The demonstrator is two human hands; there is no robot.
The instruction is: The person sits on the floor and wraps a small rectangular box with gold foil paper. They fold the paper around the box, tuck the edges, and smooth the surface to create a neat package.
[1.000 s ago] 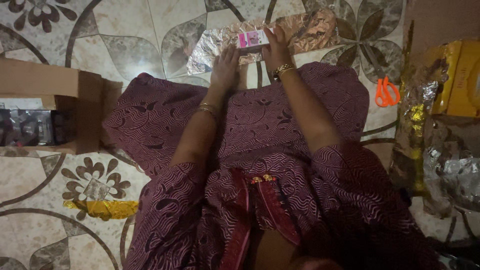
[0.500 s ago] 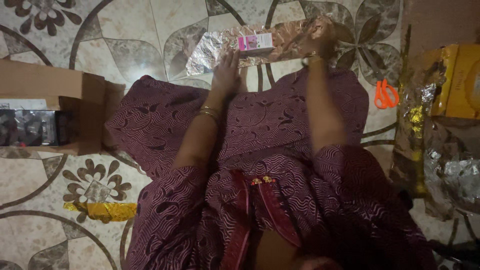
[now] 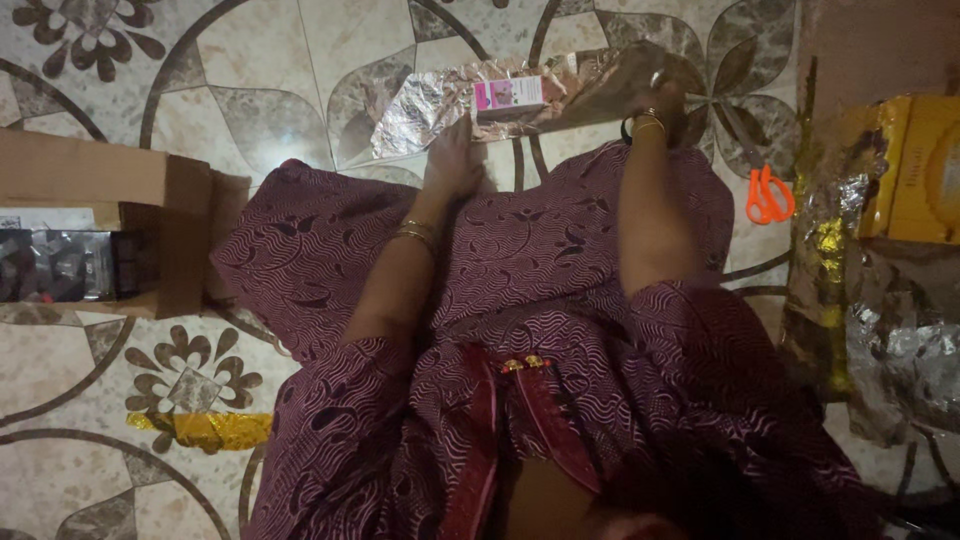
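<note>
A small pink-and-white box (image 3: 510, 95) lies on a silver wrapping sheet (image 3: 420, 100) spread on the patterned floor in front of my lap. My left hand (image 3: 455, 155) rests flat, fingers apart, on the sheet's near edge just below the box and holds nothing. My right hand (image 3: 668, 102), bangles at the wrist, grips the sheet's right end, which is lifted and folded inward so its brownish underside shows. The fingers are partly hidden by the wrapper.
Orange scissors (image 3: 770, 195) lie on the floor at the right. Beyond them are a yellow box (image 3: 925, 165) and crumpled silver and gold foil (image 3: 900, 335). An open cardboard box (image 3: 110, 190) stands at the left, with a gold foil scrap (image 3: 200, 428) near my left knee.
My right hand left the small box, went to the sheet's right end, took hold of it and drew it nearer to me. My left hand stayed on the near edge.
</note>
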